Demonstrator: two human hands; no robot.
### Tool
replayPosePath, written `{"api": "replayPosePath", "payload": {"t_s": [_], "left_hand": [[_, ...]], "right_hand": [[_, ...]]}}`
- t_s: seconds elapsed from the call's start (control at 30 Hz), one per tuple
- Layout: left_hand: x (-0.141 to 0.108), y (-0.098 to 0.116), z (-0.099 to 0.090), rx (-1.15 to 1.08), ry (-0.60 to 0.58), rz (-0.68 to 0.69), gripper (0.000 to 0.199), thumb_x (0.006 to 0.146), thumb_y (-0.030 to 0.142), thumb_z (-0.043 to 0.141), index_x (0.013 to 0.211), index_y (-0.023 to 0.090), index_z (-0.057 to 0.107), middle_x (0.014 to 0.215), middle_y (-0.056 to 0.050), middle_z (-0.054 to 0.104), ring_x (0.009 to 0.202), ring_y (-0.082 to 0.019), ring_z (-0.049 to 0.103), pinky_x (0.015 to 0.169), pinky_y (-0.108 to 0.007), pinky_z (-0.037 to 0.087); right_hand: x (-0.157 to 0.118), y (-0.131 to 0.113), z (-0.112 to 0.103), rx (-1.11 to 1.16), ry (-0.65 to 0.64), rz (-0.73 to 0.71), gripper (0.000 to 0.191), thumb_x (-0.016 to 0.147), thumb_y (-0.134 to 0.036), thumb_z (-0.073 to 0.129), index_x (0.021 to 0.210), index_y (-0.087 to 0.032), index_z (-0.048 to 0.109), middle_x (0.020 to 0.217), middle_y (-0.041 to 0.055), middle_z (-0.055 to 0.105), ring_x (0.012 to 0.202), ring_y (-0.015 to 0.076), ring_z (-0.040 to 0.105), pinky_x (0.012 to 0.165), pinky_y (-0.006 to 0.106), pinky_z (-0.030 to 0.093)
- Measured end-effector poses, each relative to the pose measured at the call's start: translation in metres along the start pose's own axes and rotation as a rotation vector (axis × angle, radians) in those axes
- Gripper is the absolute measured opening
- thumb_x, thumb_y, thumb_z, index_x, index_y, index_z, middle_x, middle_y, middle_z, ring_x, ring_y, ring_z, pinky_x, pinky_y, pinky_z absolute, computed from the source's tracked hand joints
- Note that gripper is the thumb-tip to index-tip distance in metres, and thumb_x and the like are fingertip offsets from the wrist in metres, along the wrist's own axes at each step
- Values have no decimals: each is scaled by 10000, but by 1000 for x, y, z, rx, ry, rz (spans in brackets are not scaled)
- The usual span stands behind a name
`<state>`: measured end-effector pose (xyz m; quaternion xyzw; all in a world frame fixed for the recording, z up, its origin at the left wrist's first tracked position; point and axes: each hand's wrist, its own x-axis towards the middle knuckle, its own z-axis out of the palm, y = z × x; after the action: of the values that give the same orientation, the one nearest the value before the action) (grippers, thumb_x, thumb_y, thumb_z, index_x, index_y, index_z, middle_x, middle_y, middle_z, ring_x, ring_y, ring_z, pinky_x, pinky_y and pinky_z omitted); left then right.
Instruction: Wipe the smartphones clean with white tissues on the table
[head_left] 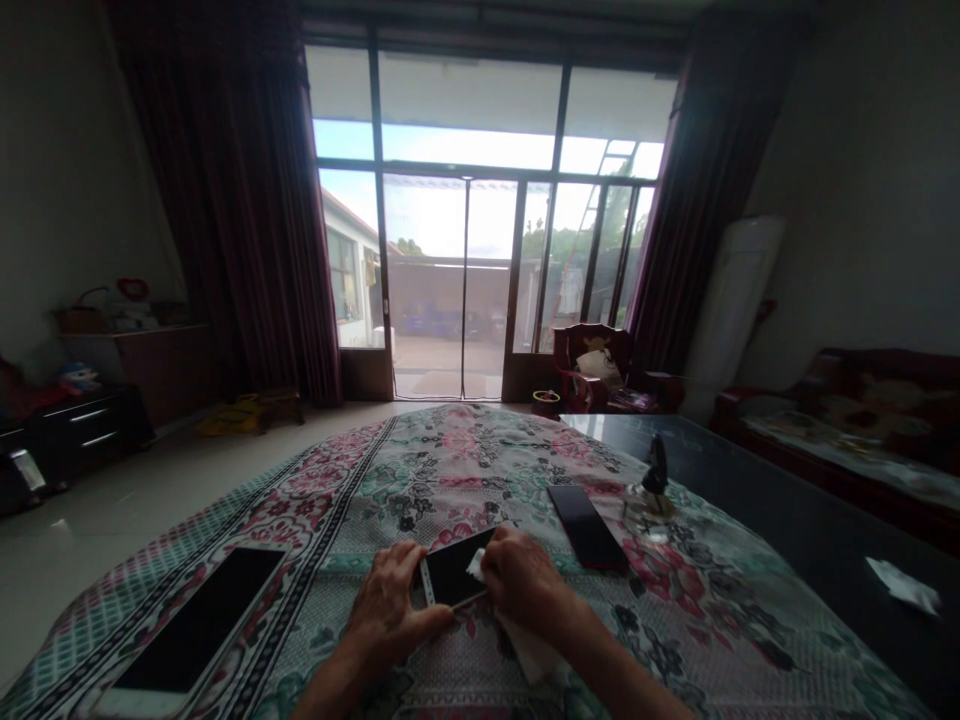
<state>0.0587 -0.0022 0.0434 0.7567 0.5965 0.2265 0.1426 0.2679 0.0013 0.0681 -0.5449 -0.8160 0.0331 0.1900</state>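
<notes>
A white smartphone (450, 578) with a dark screen lies in front of me on a floral cloth (420, 500). My left hand (390, 595) grips its left end, thumb along the near edge and fingers at the far edge. My right hand (525, 580) is closed around a small white tissue (476, 566) pressed against the right part of the screen. Beneath my right wrist lies another white piece, a tissue or cloth (529, 652). To the right rests a dark phone with a red edge (586, 528); at the left is a larger white phone (206, 625).
Beyond the dark phone stands a clear bottle with a black top (654, 490). A crumpled white tissue (902, 585) lies on the dark tabletop (825, 540) at right. Farther off are a wooden chair (574, 345), a sofa (862, 400) and a glass door (450, 300).
</notes>
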Motion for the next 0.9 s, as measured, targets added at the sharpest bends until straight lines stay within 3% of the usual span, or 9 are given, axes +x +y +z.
{"api": "replayPosePath", "payload": {"t_s": [0.2, 0.33, 0.53, 0.77, 0.9], "left_hand": [[1, -2, 2, 21, -8, 13, 688, 637, 449, 667, 1229, 116, 561, 1308, -125, 553, 1220, -286, 458, 1054, -343, 333], [1, -1, 1, 18, -6, -1, 700, 638, 459, 666, 1233, 107, 560, 1317, -131, 550, 1230, -293, 448, 1063, -347, 324], [2, -4, 4, 17, -6, -1, 702, 625, 468, 668, 1235, 139, 557, 1330, -118, 538, 1244, -296, 435, 1061, -346, 322], [3, -3, 2, 1, -10, 18, 655, 621, 451, 665, 1206, 172, 570, 1278, -97, 567, 1201, -294, 463, 1036, -354, 338], [2, -3, 2, 5, -2, 25, 654, 624, 463, 665, 1201, 170, 572, 1263, -97, 573, 1182, -292, 475, 1015, -348, 356]], "right_hand": [[13, 30, -3, -9, 70, 188, 200, 834, -138, 487, 798, -170, 681, 900, 64, 646, 812, 141, 609, 736, 210, 389], [15, 38, -1, -36, 127, 268, 214, 868, -152, 459, 851, -168, 672, 932, 73, 645, 813, 145, 606, 744, 218, 394], [9, 19, 7, -53, 129, 113, 227, 822, -76, 457, 825, -186, 655, 985, 67, 622, 974, 176, 548, 853, 230, 385], [1, -7, 15, 93, 63, -132, 234, 824, -100, 451, 891, -208, 648, 985, 38, 610, 963, 160, 535, 839, 216, 395], [4, -1, 16, 97, 99, -85, 228, 834, -112, 452, 874, -206, 656, 965, 39, 617, 957, 165, 540, 858, 227, 390]]}}
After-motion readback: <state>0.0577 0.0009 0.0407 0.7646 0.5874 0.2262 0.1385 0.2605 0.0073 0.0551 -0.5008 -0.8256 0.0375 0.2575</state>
